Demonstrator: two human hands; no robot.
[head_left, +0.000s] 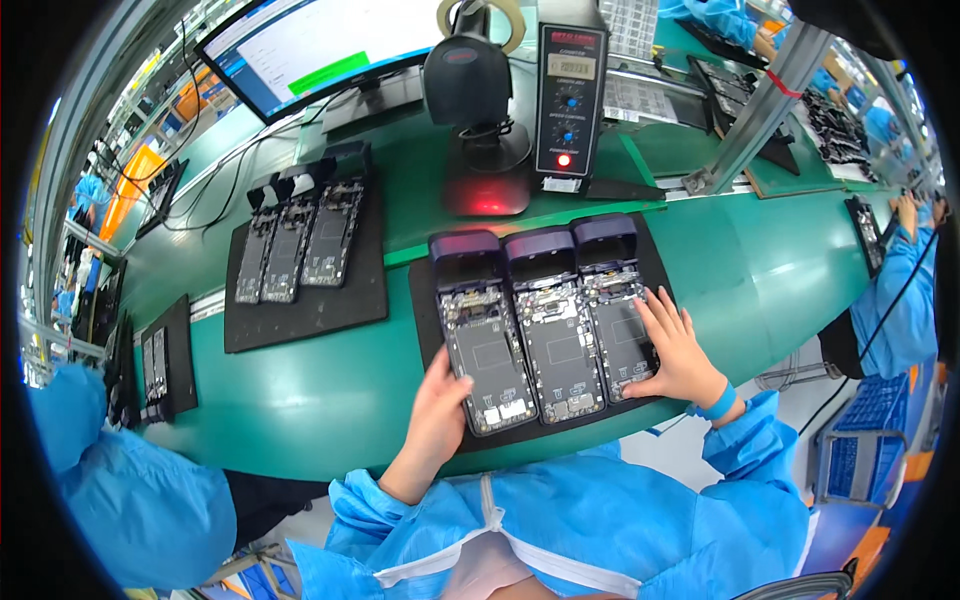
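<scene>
From my remote seat, I had three black handheld devices (563,345), opened so that their circuit boards showed, side by side on a dark mat (655,255) on the green tabletop (760,260); I took them as the centre of my dial. At 8 o'clock, the left hand (438,410) lay against the outer edge of the left device (487,345), its thumb at the border of the face; I could not tell how firm that grip was, as part of it was hidden. At 3 o'clock, the right hand (688,362) (a blue band (718,402) circled its wrist) had its grip spread wide over the right device (612,340). Between 9 and 10 o'clock, another mat (310,315) carried three similar devices (288,250). A lit monitor (330,50) stood toward 11, and nearer 12 I saw a black scanner (465,85) beside a control box (550,110) with two blue knobs (568,137) and a red light (564,160). Farther out at 3, a co-worker's blue sleeve (905,310) showed.
</scene>
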